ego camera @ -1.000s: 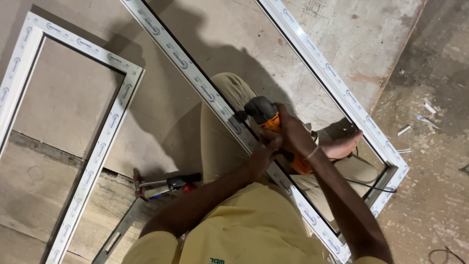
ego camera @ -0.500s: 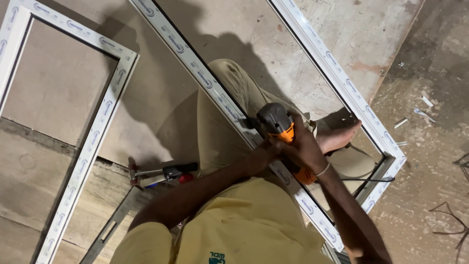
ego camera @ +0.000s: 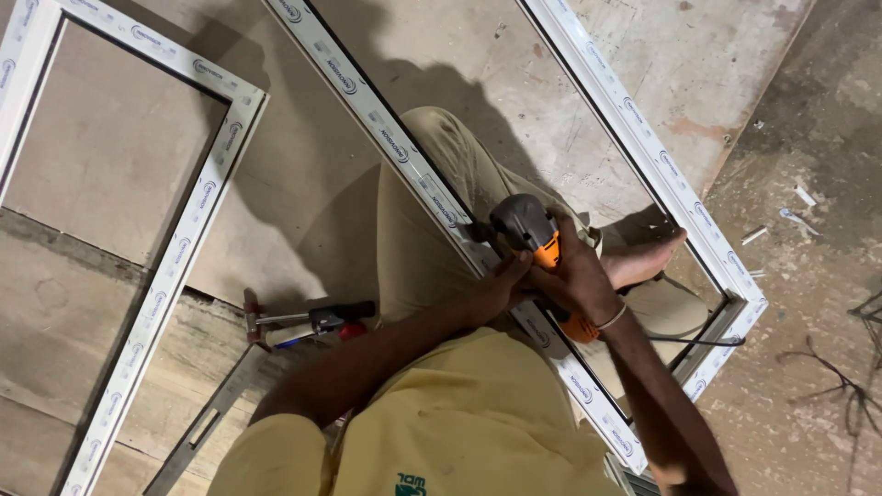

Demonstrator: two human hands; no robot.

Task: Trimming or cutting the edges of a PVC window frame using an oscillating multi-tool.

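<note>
A grey and orange power tool (ego camera: 531,230) rests its head on the long rail of a white window frame (ego camera: 404,156) lying on the floor. My right hand (ego camera: 577,276) is wrapped around the tool's body. My left hand (ego camera: 501,287) presses against the frame rail right beside the tool head, fingers touching the tool. The tool's black cord (ego camera: 698,341) trails right inside the frame. My bent legs in beige trousers (ego camera: 413,239) straddle the rail, and a bare foot (ego camera: 648,259) lies inside the frame.
A second white frame (ego camera: 188,243) lies at the left on brown boards. A hammer (ego camera: 303,323) and a small red tool lie on the floor by my left leg. Rough concrete with scraps and wire (ego camera: 836,377) fills the right side.
The view has shifted slightly, with the frames sliding up and left. Both hands stay on the tool at the same spot on the rail.
</note>
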